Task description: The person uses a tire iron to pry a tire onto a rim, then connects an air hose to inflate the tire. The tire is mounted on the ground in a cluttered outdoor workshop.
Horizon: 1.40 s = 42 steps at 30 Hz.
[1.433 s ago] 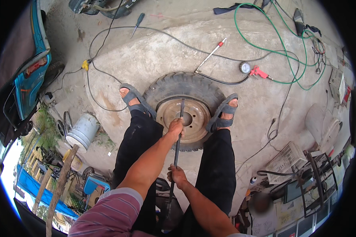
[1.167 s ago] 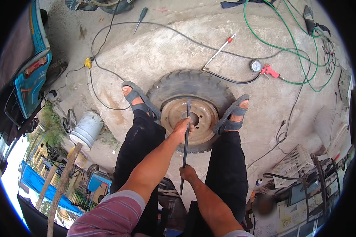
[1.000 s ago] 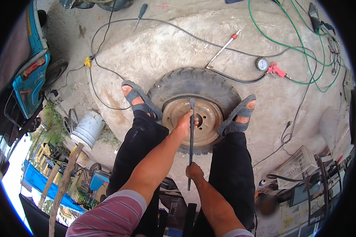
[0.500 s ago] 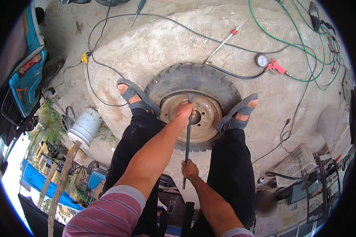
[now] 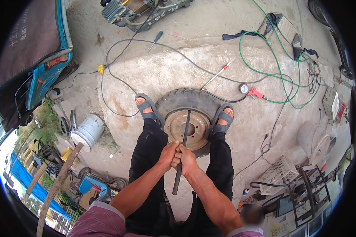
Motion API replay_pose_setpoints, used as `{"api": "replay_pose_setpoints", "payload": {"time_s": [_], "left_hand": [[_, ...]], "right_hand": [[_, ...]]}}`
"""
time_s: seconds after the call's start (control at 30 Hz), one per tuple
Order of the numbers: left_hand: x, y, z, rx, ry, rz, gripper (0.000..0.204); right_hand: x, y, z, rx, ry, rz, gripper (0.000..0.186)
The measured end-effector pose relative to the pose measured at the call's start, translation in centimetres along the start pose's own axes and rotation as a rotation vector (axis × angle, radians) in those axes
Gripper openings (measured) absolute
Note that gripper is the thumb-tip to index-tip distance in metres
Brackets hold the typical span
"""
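Both my hands grip a long dark pry bar (image 5: 186, 131) in front of me. My left hand (image 5: 169, 155) is closed at the bar's left side, against the fingers of my right hand (image 5: 188, 159), which wraps round the shaft. The bar slants up and away, its far end over the rusty wheel rim (image 5: 173, 127). Whether that end touches the rim I cannot tell. Around the rim sits a black treaded tyre (image 5: 189, 96), lying flat between my sandalled feet. The bar's near end sticks out below my hands.
Beyond the tyre lie a red inflator gun (image 5: 256, 93) with a dial gauge (image 5: 244, 88), a green hose (image 5: 241, 55), black cables and a screwdriver (image 5: 158, 36). A white bucket (image 5: 90, 131) and wooden pole (image 5: 59, 181) stand left, near a blue vehicle (image 5: 47, 85). A plastic crate (image 5: 280, 175) is at right.
My left hand has left the bar's far part at the rim and come back beside my right hand. My view has shifted, showing more ground ahead.
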<state>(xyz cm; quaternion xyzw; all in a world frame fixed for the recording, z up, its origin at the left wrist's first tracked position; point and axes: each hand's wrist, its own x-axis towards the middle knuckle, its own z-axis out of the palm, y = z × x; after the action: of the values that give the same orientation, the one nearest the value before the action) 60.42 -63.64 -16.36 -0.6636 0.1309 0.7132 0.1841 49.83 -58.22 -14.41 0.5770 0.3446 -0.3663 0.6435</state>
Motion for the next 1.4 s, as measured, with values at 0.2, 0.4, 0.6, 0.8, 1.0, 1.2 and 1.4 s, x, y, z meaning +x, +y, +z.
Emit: {"api": "replay_pose_setpoints", "payload": {"time_s": [0.2,0.4,0.6,0.8,1.0,1.2,1.4], "left_hand": [[-13.7,9.1,5.3,0.284,-0.099,1.191,0.058],[-4.4,12.9,5.1,0.43,0.138,0.993,0.027],[7.8,29.3,2.1,-0.072,0.191,0.792,0.039],[12.0,31.9,-6.8,-0.24,0.318,0.59,0.045],[10.8,26.8,-14.3,-0.485,0.506,0.478,0.048],[4.3,36.2,4.9,0.081,0.155,0.82,0.042],[-18.9,40.2,15.4,0.584,-0.29,1.352,0.042]], "right_hand": [[1.6,-5.3,6.9,0.357,-0.202,0.086,0.026],[2.0,-5.0,6.6,0.185,-0.375,-0.134,0.03],[-2.0,-5.5,4.7,-0.102,-0.238,-0.245,0.036],[-2.9,-3.9,3.4,-0.278,-0.264,-0.278,0.03],[-3.3,-3.8,2.8,-0.302,-0.26,-0.351,0.029],[-4.0,-3.6,3.0,-0.354,-0.298,-0.386,0.029],[-4.3,-3.2,4.3,-0.462,-0.285,-0.541,0.029]]}}
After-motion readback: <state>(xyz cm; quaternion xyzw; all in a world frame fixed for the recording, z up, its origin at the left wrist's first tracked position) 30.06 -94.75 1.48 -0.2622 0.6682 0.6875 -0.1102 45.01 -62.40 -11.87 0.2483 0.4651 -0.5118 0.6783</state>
